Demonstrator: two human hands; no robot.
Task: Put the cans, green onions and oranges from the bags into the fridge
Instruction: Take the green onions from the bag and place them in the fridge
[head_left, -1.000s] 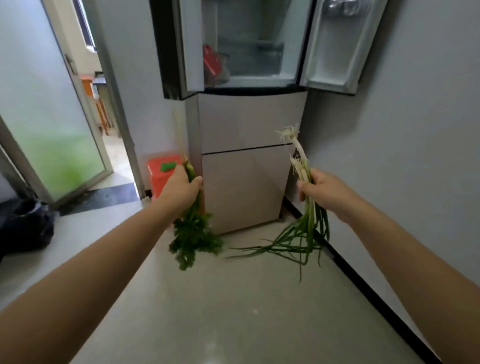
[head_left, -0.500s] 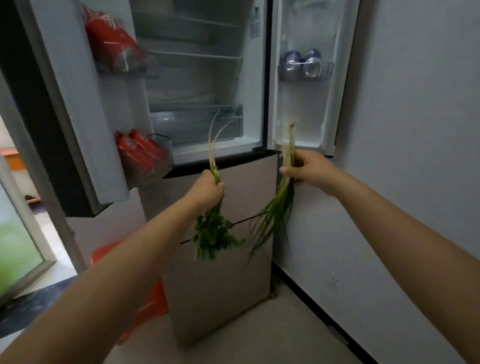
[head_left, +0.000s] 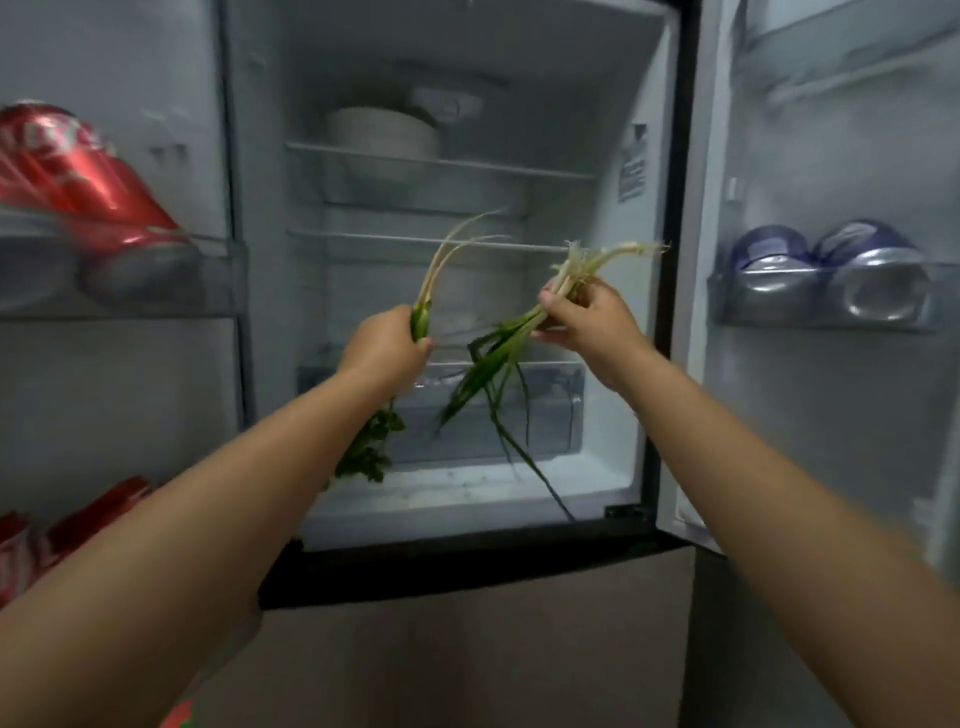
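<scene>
Head view: left hand (head_left: 384, 345) grips leafy herbs (head_left: 370, 457); right hand (head_left: 587, 317) grips green onions (head_left: 498, 358) before open fridge (head_left: 519, 483).

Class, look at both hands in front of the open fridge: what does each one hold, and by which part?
The left hand grips a leafy herb bunch by its stems. The right hand grips the green onions near their white root ends.

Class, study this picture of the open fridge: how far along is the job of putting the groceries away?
Done: red cans and blue cans sit in the door shelves. In hand: the right hand grips green onions, the left hand a leafy bunch, both before the shelves. Left: shelving these; no oranges show.
</scene>
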